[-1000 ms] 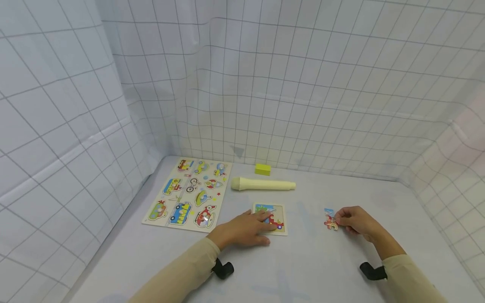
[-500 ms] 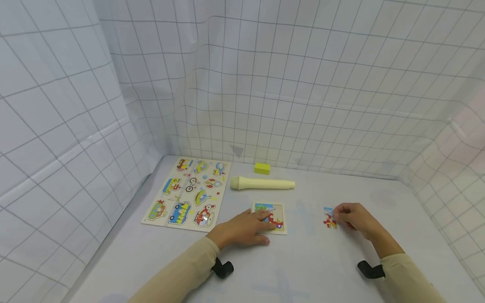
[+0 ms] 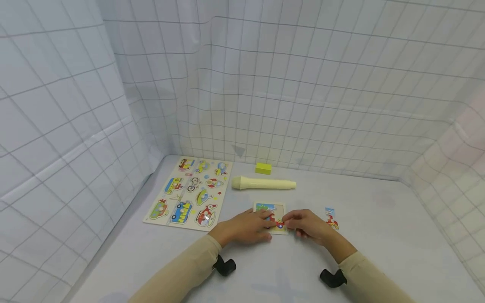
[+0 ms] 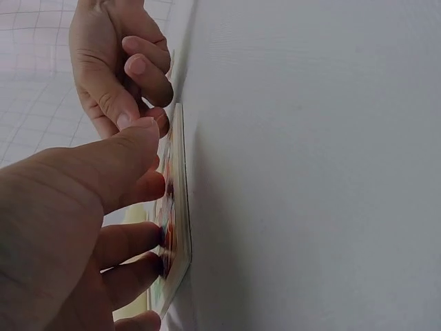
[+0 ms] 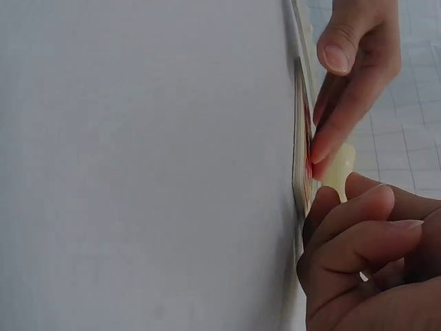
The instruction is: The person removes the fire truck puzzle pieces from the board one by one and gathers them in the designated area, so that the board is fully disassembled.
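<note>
Two bare hands meet at a small square puzzle tray of pale wood with coloured picture pieces set in it (image 3: 281, 210), which lies flat on the white tabletop (image 3: 303, 263) in front of the person. The left hand (image 3: 250, 228) spreads over the tray's left part with fingers extended and lowered onto the red part of the picture, clenching nothing; that flat touch probably serves to keep the light frame from sliding and the seated pieces from lifting. Its thumb reaches out along the near side of the tray, leaving the right part of the picture uncovered. The right hand (image 3: 307, 224) comes in low at the right edge, fingers bent and thumb drawn close to the index finger; whether a piece sits between those tips I cannot tell, since the knuckles hide them in the right wrist view. A bare tan patch at the tray's upper right suggests room for more pieces, which may explain the hand's position on this side. To the right, near that hand, lie blue-and-white and red-and-yellow jigsaw pieces (image 3: 331, 219), seemingly put there for easy reach. Farther back, a cream rod with a wider, rounded end (image 3: 265, 184) and a bright yellow rectangular block (image 3: 263, 168) lie beyond the tray, and a large wooden board of colourful vehicle pictures (image 3: 187, 196) rests to the left, all outside the hands' working space.
</note>
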Available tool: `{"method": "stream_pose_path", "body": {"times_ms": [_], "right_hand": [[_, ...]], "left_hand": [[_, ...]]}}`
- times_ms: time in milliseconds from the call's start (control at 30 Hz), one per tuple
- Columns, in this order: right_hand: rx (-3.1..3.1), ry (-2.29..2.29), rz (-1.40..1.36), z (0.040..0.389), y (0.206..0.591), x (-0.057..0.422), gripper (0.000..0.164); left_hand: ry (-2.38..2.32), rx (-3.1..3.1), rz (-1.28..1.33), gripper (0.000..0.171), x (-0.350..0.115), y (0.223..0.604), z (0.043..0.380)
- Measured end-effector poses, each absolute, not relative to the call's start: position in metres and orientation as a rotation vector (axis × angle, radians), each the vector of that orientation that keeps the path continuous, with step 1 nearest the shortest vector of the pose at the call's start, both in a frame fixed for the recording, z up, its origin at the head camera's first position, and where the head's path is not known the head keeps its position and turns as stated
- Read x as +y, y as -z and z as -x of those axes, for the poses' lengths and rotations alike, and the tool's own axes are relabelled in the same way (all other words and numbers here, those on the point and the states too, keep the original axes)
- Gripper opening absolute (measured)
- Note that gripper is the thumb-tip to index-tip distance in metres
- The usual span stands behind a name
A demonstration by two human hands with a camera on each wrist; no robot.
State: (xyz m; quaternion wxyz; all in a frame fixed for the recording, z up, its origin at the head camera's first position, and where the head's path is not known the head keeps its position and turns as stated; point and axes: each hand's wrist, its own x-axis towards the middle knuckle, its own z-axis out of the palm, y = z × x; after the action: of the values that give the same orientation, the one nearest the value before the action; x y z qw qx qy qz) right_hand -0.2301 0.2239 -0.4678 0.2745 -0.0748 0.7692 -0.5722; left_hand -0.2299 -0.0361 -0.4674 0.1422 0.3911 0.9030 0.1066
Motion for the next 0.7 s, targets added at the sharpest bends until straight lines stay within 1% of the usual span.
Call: {"method": "stream_pose_path", "body": {"times_ms": [133, 400, 567, 700], "right_hand": [[2.136, 1.505, 0.235, 0.228, 0.468, 0.213, 0.03], [2.211, 1.438, 0.274, 0.23, 0.47, 0.21, 0.026], [2.251, 1.408, 0.306, 0.23, 0.471, 0.208, 0.021], [2.27, 1.379, 0.324, 0.231, 0.47, 0.207, 0.019]], "left_hand": [[-0.323, 2.624, -1.129, 0.053, -0.035, 0.466, 0.232], [-0.383, 2.665, -1.131, 0.051, -0.037, 0.464, 0.234], [-0.306, 2.768, -1.056, 0.05, -0.035, 0.466, 0.237], [-0.238, 2.827, -0.982, 0.046, -0.03, 0.47, 0.239]]}}
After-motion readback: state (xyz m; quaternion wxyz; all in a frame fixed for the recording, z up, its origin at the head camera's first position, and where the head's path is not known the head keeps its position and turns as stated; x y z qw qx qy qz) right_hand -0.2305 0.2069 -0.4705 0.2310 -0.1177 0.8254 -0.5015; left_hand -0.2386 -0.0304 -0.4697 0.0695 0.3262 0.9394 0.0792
